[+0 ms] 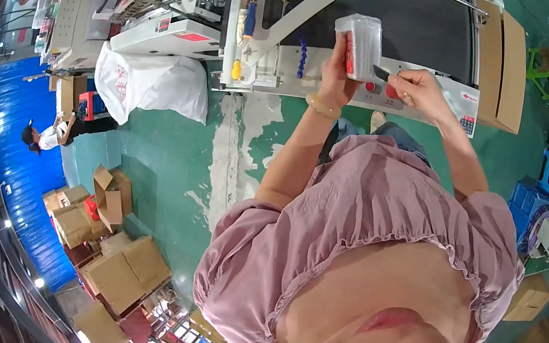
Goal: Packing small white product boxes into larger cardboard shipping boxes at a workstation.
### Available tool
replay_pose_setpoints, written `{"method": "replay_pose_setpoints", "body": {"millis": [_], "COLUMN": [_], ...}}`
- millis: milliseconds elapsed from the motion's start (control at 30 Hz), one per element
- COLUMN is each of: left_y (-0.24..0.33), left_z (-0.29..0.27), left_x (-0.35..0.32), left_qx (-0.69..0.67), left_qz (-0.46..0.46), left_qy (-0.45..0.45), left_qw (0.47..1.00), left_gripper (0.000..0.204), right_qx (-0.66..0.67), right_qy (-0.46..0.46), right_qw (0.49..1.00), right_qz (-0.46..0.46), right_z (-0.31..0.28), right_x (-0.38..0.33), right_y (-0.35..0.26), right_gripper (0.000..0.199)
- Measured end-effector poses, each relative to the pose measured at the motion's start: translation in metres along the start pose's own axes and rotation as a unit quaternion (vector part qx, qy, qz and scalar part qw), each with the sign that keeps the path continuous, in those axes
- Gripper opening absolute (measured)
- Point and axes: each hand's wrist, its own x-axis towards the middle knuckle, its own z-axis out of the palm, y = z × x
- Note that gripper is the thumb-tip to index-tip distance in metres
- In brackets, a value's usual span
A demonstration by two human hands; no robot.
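Note:
My left hand (337, 80), with a pale bracelet at the wrist, is closed around a clear-wrapped block-shaped package (363, 47). The package has a red label on its left side and is held up over the machine's front edge. In my closed right hand (417, 92) is a small tool with a flat dark blade (381, 74); its exact kind is hard to make out. The blade points left, at the lower right edge of the package. Whether it touches the wrap I cannot tell. Just below the package, a red button (370, 86) shows on the machine's front panel.
The machine's black conveyor belt (429, 27) lies beyond my hands, under a white metal frame (294, 11) carrying a blue-handled screwdriver (250, 18). A cardboard box (509, 73) stands at its right. Leftward are a white sack (158, 83), cardboard boxes (126, 274) and another person (51, 136).

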Motion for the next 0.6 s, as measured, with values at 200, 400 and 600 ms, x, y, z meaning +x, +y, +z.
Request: {"method": "replay_pose_setpoints", "body": {"millis": [200, 400, 600], "left_y": [-0.014, -0.009, 0.006], "left_z": [0.022, 0.01, -0.006], "left_x": [-0.001, 0.002, -0.014], "left_qx": [0.057, 0.171, 0.185], "left_qz": [-0.077, 0.088, -0.041], "left_qy": [0.062, 0.175, 0.142], "left_qw": [0.993, 0.966, 0.972], "left_gripper": [0.042, 0.043, 0.047], "right_qx": [-0.007, -0.205, -0.239], "right_qy": [0.12, 0.225, 0.21], "right_qw": [0.98, 0.928, 0.819], "right_qz": [-0.159, -0.217, -0.477], "right_z": [-0.004, -0.006, -0.001], "right_x": [0.02, 0.015, 0.045], "right_y": [0.011, 0.008, -0.035], "right_gripper": [0.031, 0.023, 0.019]}}
